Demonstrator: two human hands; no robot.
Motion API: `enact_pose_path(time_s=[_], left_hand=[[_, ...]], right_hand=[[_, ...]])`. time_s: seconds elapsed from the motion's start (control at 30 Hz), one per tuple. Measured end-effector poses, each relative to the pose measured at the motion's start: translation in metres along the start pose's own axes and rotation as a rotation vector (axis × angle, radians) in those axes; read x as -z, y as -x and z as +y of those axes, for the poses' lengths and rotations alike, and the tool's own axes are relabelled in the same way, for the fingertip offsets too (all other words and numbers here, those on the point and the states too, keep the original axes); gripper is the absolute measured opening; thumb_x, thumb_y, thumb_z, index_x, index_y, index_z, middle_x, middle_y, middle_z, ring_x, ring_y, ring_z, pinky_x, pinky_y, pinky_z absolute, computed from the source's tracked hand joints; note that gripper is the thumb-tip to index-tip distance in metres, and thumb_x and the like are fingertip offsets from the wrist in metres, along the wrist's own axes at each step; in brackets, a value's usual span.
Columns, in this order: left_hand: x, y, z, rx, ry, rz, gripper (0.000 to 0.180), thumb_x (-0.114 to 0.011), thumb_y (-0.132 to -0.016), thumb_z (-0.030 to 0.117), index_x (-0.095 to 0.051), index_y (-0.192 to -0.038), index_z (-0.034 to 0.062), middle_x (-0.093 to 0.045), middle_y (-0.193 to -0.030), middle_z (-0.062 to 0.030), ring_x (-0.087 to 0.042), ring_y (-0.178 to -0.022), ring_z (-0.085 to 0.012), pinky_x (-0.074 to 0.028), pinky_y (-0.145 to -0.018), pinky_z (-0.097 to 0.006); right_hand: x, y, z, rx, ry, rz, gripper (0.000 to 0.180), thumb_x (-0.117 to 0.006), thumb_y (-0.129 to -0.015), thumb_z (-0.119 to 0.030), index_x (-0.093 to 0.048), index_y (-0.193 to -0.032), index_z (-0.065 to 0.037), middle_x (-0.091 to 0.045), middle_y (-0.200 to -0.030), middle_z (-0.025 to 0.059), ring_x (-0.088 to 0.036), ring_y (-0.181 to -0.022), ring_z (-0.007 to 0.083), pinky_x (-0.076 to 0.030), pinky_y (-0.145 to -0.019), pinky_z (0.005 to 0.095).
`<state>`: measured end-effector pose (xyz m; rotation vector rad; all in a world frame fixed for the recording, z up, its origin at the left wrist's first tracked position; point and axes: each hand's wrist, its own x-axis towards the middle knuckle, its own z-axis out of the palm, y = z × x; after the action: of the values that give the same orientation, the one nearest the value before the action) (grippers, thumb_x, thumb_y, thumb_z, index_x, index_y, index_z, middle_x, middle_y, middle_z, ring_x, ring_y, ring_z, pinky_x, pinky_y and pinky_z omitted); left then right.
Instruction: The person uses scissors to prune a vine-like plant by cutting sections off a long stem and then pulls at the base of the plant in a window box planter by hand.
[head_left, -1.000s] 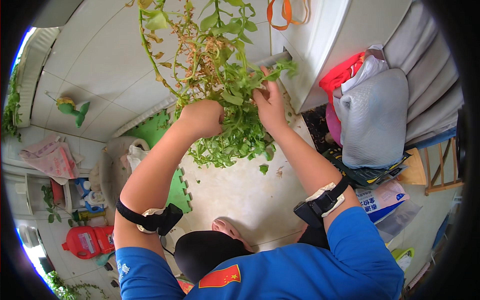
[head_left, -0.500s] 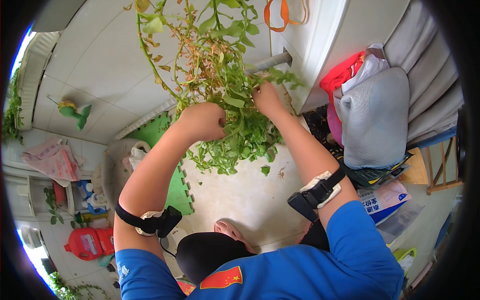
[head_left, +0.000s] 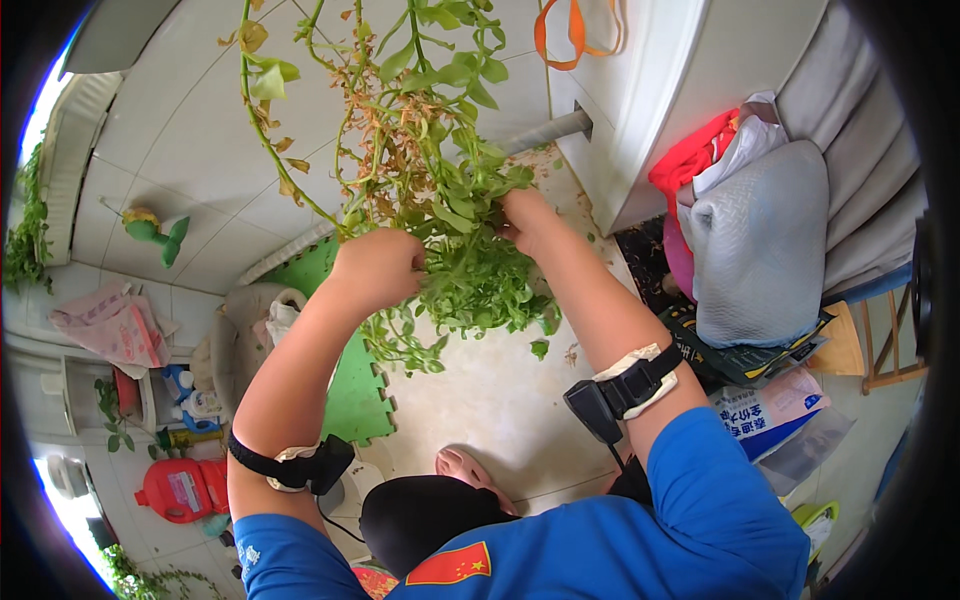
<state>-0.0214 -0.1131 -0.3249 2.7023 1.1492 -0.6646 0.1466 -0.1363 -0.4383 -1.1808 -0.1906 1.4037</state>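
The tiled floor (head_left: 180, 130) fills the upper left of the view, and a white cabinet (head_left: 690, 90) stands at the upper right. Beside the cabinet lies a grey padded bag (head_left: 770, 250) with a red cloth (head_left: 685, 165) behind it. A green foam mat (head_left: 350, 390) lies on the floor under the left forearm.

In the middle hangs a leafy plant (head_left: 440, 190) with green leaves and many dry brown stems. Its long stems rise to the top edge, and its thick green bunch hangs down between the two hands.

The left hand (head_left: 380, 268) is closed as a fist around some stems at the left side of the bunch; the leaves hang just below its knuckles. The right hand (head_left: 530, 220) presses into the bunch from the right. Its fingers are buried in the leaves, so I cannot tell if they grip.
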Motion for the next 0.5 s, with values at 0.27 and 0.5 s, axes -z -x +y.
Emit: enact_pose_path(time_s=[0.27,0.5], left_hand=[[-0.002,-0.009,-0.006,0.04,-0.001,0.065,0.017,-0.062,-0.07,0.023,-0.063,-0.083,0.0115,-0.061,-0.082,-0.0093,-0.058,-0.081,-0.0269,-0.046,-0.067,-0.039],[0.004,-0.017,-0.005,-0.008,-0.002,0.07,0.019,-0.063,-0.07,0.023,-0.064,-0.084,0.0108,-0.061,-0.078,-0.0108,-0.058,-0.078,-0.0277,-0.046,-0.066,-0.039]], right_hand=[[-0.001,0.027,0.002,0.259,-0.166,0.126,0.012,-0.054,-0.08,-0.007,-0.054,-0.091,-0.006,-0.057,-0.079,0.0047,-0.055,-0.067,0.0146,-0.047,-0.057,0.0284],[0.001,0.047,0.015,1.272,0.337,0.357,0.018,-0.064,-0.069,-0.002,-0.055,-0.085,-0.004,-0.054,-0.083,0.0092,-0.054,-0.074,0.0205,-0.045,-0.067,0.0312]])
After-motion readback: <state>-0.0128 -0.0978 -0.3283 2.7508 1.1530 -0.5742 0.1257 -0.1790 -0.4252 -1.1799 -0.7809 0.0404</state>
